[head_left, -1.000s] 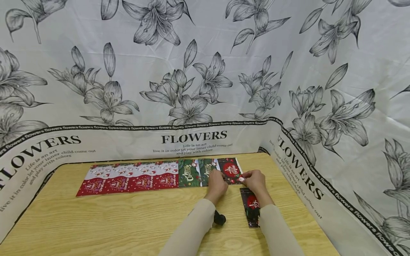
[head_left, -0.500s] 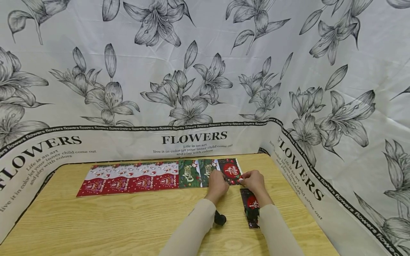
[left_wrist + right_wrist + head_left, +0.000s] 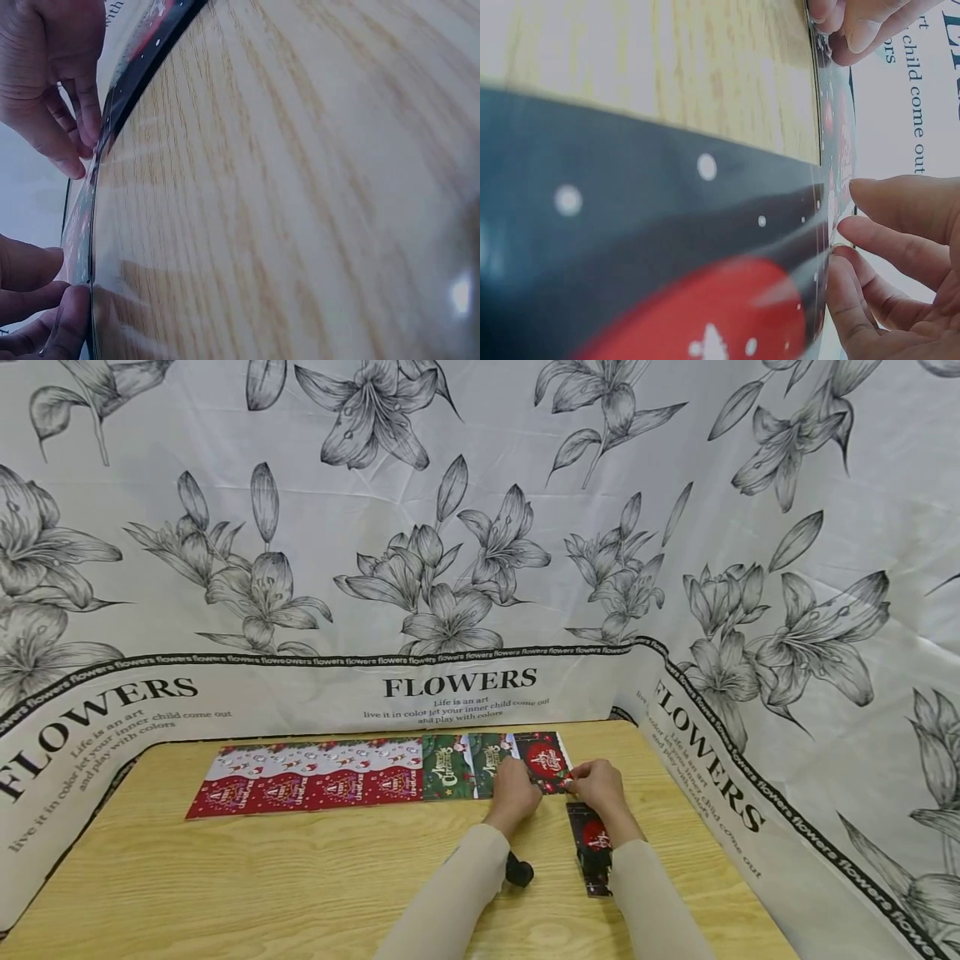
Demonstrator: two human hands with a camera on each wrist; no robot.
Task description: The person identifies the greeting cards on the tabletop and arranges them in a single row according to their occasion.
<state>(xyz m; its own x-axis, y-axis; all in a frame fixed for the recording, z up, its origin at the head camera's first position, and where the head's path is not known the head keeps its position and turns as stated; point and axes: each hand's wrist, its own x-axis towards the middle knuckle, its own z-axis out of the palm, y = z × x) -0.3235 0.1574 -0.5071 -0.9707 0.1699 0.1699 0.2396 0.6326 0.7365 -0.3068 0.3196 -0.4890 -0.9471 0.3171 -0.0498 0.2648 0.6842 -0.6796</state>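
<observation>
In the head view, a dark Christmas card [image 3: 547, 757] with a red circle lies at the right end of a row. My left hand [image 3: 515, 795] pinches its lower left side, fingers partly covering the green Christmas card [image 3: 483, 768] beside it. At its lower right corner, my right hand [image 3: 600, 787] pinches the edge between thumb and fingertips. The left wrist view shows the left fingertips [image 3: 71, 296] at the near edge of the row. Thumb and fingers of the right hand [image 3: 892, 262] meet at the card's corner in the right wrist view.
Four-part red and white cards [image 3: 307, 777] continue the row leftward. Another dark card [image 3: 588, 843] lies below the right hand, partly hidden by the sleeve. A black wrist-camera piece [image 3: 518, 871] shows beside the left sleeve. Flower-printed cloth [image 3: 465, 693] walls the wooden table [image 3: 262, 885] behind and at both sides.
Both hands stay at the dark card, with only small finger shifts. The whole head view has drifted slightly, moving the scene a little rightward.
</observation>
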